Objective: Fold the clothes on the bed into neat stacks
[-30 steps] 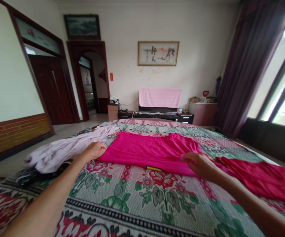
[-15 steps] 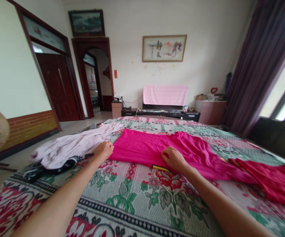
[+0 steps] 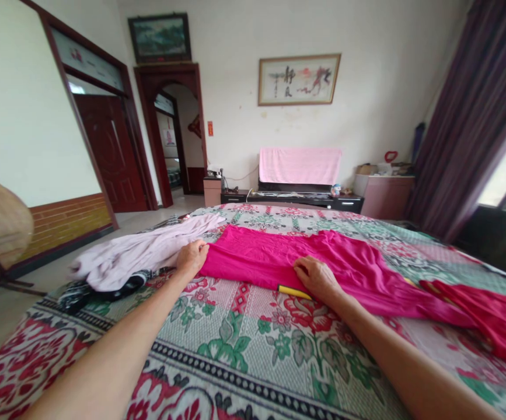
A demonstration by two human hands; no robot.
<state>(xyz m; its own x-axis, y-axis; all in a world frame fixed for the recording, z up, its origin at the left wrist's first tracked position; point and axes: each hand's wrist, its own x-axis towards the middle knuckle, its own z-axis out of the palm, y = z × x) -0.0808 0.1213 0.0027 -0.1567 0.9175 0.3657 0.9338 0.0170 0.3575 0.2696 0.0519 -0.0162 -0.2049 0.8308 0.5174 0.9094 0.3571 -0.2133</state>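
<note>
A bright pink garment [image 3: 270, 254] lies spread on the floral cover [image 3: 235, 338], somewhat wrinkled on its right half. My left hand [image 3: 192, 256] is closed on its left end, fingers pinched together on the cloth. At the garment's near edge my right hand [image 3: 318, 277] has its fingers curled down on the fabric, gripping it. A yellow strip with a dark border [image 3: 294, 292] shows along that edge, just left of the right hand. The garment trails off to the right towards a red garment [image 3: 498, 318], partly overlapping it.
Left of my left hand lies a heap of pale pink cloth [image 3: 147, 251] over black-and-white patterned cloth [image 3: 75, 297]. Beyond the bed-like surface stands a low black cabinet [image 3: 346, 204] with a screen under a pink towel [image 3: 299, 165]. A round wooden board [image 3: 1, 221] leans at far left.
The whole view has shifted slightly, so things appear a little further right. More of the yellow strip shows by my right hand. Both hands keep their places on the pink garment.
</note>
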